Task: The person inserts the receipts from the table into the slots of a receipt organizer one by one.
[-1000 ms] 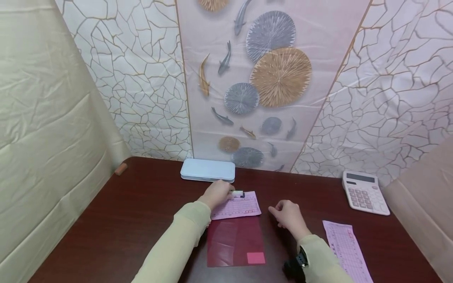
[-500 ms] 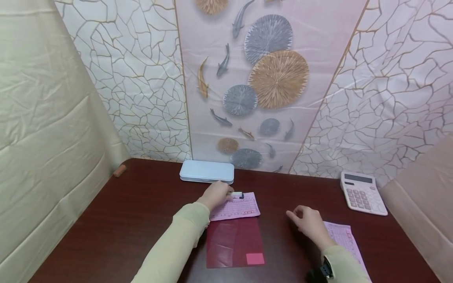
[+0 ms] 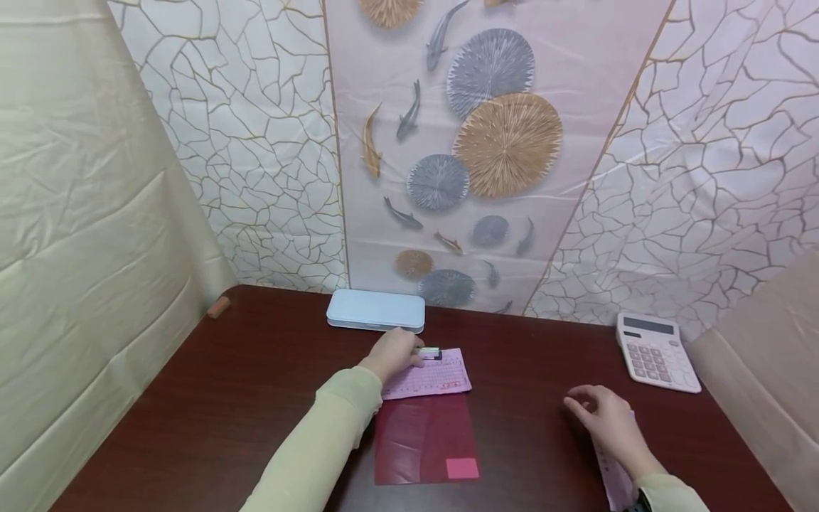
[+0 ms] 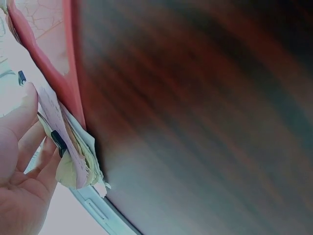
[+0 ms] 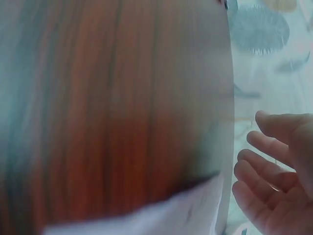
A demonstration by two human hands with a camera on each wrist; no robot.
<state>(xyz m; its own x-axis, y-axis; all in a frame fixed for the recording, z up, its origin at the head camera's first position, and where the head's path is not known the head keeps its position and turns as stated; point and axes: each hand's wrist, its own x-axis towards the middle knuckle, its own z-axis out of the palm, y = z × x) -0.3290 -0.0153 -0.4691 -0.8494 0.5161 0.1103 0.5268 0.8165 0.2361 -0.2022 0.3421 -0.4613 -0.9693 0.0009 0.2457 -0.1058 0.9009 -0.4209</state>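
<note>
My left hand grips the clipped left edge of a stack of pink printed slips. In the left wrist view, the thumb lies on one face of the slips and the fingers curl behind, beside a black clip. The stack overlaps the upper part of a translucent red folder. To the right, my right hand hangs over a loose pink slip and partly hides it. Its fingers are loosely bent with nothing between them; the right wrist view shows the slip's pale edge below the fingertips.
Behind the left hand lies a pale blue case at the table's back edge. A white calculator sits at the back right. A small brown block is at the far left corner. Patterned curtains border the dark table.
My right hand has moved right, away from the clipped stack, and now covers much of the loose slip. The left hand keeps its grip in the same place.
</note>
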